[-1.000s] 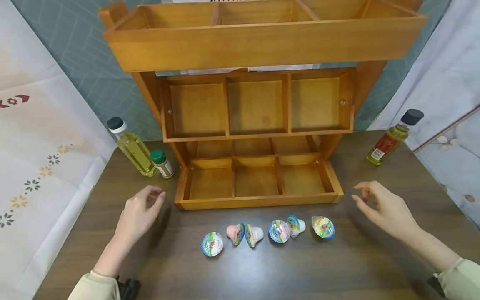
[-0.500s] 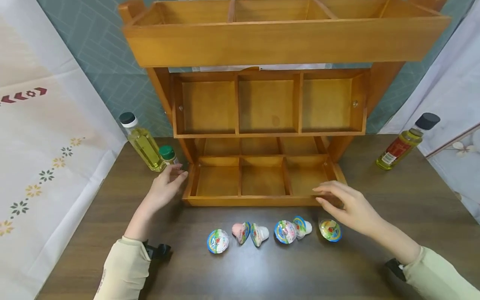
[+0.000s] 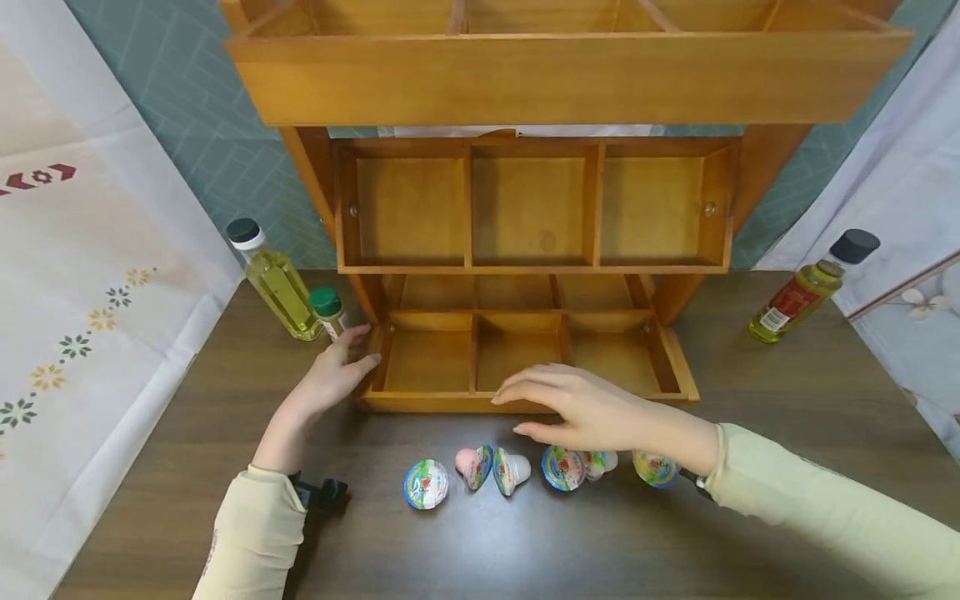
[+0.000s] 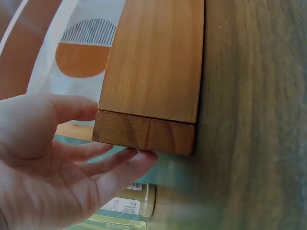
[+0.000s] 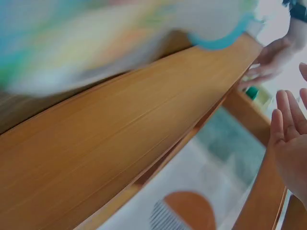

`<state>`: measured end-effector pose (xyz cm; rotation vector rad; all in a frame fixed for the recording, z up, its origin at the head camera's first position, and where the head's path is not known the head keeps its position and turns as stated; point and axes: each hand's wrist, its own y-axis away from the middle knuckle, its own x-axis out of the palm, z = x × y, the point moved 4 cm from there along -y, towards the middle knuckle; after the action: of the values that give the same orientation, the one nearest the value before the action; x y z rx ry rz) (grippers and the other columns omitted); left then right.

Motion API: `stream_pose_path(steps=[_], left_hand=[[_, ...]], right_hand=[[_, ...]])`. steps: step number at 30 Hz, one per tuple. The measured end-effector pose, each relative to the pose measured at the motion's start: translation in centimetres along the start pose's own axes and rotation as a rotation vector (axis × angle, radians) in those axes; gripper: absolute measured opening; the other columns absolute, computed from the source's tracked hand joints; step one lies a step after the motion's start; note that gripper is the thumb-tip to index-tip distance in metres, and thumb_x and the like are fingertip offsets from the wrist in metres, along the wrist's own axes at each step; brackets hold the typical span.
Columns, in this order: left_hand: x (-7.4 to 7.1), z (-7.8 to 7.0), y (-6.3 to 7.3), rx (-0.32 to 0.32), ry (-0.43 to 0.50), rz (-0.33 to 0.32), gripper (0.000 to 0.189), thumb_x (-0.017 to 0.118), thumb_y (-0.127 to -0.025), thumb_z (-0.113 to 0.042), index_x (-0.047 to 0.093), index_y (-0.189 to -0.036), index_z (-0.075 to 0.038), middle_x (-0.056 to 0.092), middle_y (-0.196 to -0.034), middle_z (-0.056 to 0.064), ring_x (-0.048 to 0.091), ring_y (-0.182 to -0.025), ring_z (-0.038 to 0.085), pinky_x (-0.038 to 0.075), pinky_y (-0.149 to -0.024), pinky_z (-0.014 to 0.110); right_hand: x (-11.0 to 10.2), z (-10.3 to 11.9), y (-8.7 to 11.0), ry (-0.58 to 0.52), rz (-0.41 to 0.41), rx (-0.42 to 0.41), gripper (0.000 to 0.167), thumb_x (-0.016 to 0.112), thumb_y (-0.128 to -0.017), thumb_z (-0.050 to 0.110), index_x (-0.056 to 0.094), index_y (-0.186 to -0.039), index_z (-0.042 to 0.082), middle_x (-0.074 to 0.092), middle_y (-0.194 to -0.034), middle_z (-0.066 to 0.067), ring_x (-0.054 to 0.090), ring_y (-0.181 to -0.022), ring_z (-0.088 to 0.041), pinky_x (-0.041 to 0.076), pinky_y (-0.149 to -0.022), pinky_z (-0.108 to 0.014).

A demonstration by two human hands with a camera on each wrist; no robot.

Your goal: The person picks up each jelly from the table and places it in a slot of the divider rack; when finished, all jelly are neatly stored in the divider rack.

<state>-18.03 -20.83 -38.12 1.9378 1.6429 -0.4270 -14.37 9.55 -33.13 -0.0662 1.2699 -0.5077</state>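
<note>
A wooden tiered rack (image 3: 420,403) with divided trays stands on the table. My left hand (image 3: 337,375) is at the front left corner of its lowest tray. In the left wrist view, the thumb lies at the top edge of the corner (image 4: 144,132) and the fingers curl round its outer side. My right hand (image 3: 573,404) hovers in front of the lowest tray, fingers loosely bent and holding nothing. Below it lie small foil-lidded cups, such as a round one (image 3: 562,468) and a white one (image 3: 511,472); the right forearm partly covers the rightmost cup (image 3: 654,469).
Left of the rack stand an oil bottle (image 3: 279,287) and a green-capped jar (image 3: 327,304). Another oil bottle (image 3: 802,296) with a red label is on the right. The upper tray (image 3: 570,79) juts out above the others. A patterned cloth (image 3: 82,333) hangs at the left.
My left hand has reached forward to the rack's front left corner. My right hand has swept left from beside the rack to the middle of its lowest tray. The cups stay put.
</note>
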Motion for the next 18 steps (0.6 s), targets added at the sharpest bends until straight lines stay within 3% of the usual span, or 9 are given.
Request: stream_pose_path(steps=[4,11,13,15,18], left_hand=[[-0.1,0.4,0.1,0.005,-0.021,-0.025,0.065,0.057,-0.093,-0.022,0.024,-0.145,0.000,0.033,-0.143,0.026,0.038,-0.127,0.042,0.037,-0.100,0.053],[0.2,0.3,-0.4,-0.001,0.003,-0.088,0.064,0.063,-0.090,-0.021,0.034,-0.141,0.002,0.041,-0.140,0.025,0.045,-0.123,0.040,0.041,-0.098,0.051],[0.2,0.1,-0.4,-0.011,0.003,-0.091,0.065,0.064,-0.090,-0.021,0.033,-0.142,0.002,0.040,-0.140,0.025,0.045,-0.123,0.041,0.041,-0.098,0.051],[0.1,0.1,-0.3,-0.028,-0.001,-0.085,0.066,0.063,-0.090,-0.021,0.031,-0.143,0.001,0.039,-0.141,0.026,0.044,-0.124,0.041,0.040,-0.098,0.051],[-0.1,0.2,-0.1,-0.053,-0.016,-0.065,0.068,0.063,-0.090,-0.022,0.029,-0.144,0.001,0.037,-0.142,0.026,0.042,-0.126,0.042,0.041,-0.098,0.051]], right_hand=[[1.5,1.2,-2.8,-0.073,0.088,-0.002,0.040,0.064,-0.090,0.027,0.054,-0.127,0.016,0.056,-0.128,0.003,0.050,-0.120,-0.011,0.041,-0.100,-0.030],[4.5,2.5,-5.0,-0.181,0.304,0.138,0.052,0.064,-0.088,0.034,0.046,-0.136,0.021,0.047,-0.137,0.009,0.042,-0.128,-0.007,0.035,-0.105,-0.029],[5.4,2.7,-5.4,-0.201,0.332,0.144,0.057,0.067,-0.086,0.032,0.046,-0.137,0.019,0.045,-0.139,0.006,0.046,-0.122,-0.006,0.036,-0.104,-0.026],[6.4,2.9,-5.8,-0.233,0.361,0.147,0.059,0.069,-0.086,0.030,0.044,-0.138,0.016,0.043,-0.141,0.003,0.056,-0.104,-0.004,0.041,-0.095,-0.020],[7.7,3.4,-6.3,-0.254,0.389,0.140,0.061,0.069,-0.085,0.032,0.044,-0.138,0.013,0.043,-0.142,0.000,0.057,-0.103,-0.004,0.041,-0.093,-0.016]])
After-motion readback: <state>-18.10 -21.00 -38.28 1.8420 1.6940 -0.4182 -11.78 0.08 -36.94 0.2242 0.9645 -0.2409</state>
